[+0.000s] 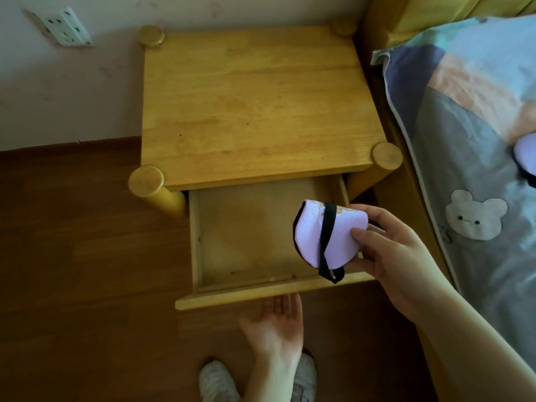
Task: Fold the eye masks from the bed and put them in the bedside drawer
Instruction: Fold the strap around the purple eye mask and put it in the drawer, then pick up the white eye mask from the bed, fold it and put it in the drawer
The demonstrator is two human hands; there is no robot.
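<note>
A folded lilac eye mask [339, 233] with a black strap wrapped around it is pinched in my right hand [394, 253], held over the right side of the pulled-out drawer [246, 295]. The drawer's inside looks bare. My left hand [275, 323] is palm up just under the drawer's front board, fingers reaching beneath it. A second lilac eye mask [526, 155] lies on the bed [464, 158] at the right edge of view, partly cut off.
The wooden bedside table [255, 105] stands against the wall, its top bare. A wall socket [65, 27] is at upper left. The bed's quilt with a bear patch [475, 214] fills the right. My shoes [217, 381] are on the brown floor below.
</note>
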